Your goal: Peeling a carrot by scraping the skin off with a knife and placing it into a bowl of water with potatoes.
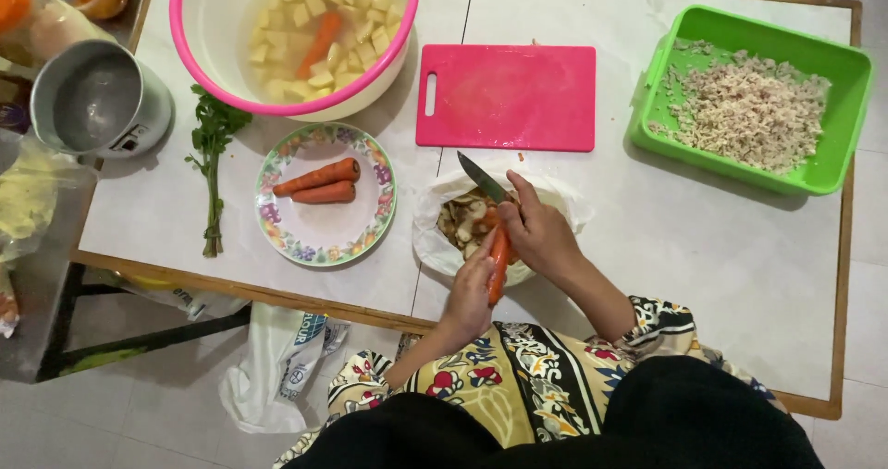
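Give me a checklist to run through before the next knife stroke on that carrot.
1. Carrot gripped by left hand: ok.
2. Knife held in right hand: ok.
3. Blade pointing away from the body: ok.
4. White bag of peelings under the carrot to catch scraps: ok.
5. Left fingers out of the blade's path: cannot tell, the hands overlap.
6. Floral plate with two carrots within reach: ok.

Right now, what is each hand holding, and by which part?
Left hand holds a carrot near its lower end. Right hand grips a knife by the handle, blade pointing away.
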